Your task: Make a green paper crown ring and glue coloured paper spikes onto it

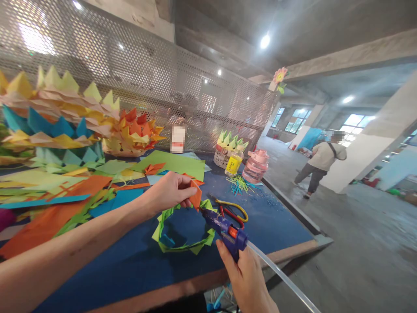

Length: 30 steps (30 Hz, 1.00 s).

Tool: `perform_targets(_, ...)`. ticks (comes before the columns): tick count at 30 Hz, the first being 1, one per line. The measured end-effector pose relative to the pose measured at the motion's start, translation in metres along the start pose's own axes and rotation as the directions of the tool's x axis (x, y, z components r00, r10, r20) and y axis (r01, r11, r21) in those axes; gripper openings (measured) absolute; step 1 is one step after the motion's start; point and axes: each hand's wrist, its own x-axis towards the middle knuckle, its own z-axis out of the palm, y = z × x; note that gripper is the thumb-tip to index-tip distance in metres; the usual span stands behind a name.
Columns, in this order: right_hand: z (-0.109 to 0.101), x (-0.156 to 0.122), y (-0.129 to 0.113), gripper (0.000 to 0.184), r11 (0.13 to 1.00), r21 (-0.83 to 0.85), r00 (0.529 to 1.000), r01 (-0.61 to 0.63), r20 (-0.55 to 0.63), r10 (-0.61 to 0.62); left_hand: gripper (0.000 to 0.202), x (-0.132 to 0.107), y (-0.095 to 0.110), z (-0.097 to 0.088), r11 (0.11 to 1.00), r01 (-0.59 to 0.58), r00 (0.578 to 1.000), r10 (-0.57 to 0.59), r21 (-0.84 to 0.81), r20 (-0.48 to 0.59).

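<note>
My left hand [171,190] is closed in a pinch on a folded orange paper piece [196,194], held just above a green folded-paper ring [182,232] that lies on the blue table [124,265]. My right hand [249,278] grips a blue glue gun [224,230] with an orange trigger. Its nozzle points at the lower tip of the orange piece. A clear glue stick [280,276] sticks out of the gun's back toward the lower right.
Stacked paper crowns [48,113] and loose coloured sheets [55,195] cover the table's left. Red-and-yellow scissors [233,209], a yellow-labelled bottle [233,164], a pink jug [256,166] and a small paper basket [228,145] sit at the far right. Another person [321,163] walks on the concrete floor beyond.
</note>
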Motion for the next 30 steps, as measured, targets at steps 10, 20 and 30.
perform_targets(10,0.002,0.0,0.001,0.031,1.0,0.009,1.0,0.006,-0.012,-0.006,0.017,-0.002,0.003,-0.001,1.0,0.008,1.0,-0.008,-0.004,-0.013)
perform_targets(20,-0.001,0.006,-0.005,0.031,1.0,-0.023,1.0,0.015,-0.005,-0.015,0.017,-0.001,0.0,0.001,1.0,-0.001,1.0,0.001,-0.01,-0.007)
perform_targets(30,-0.002,0.005,-0.003,0.026,0.986,0.151,0.997,-0.075,0.013,0.074,0.017,-0.005,0.015,-0.014,1.0,0.007,0.995,-0.01,-0.022,-0.097)
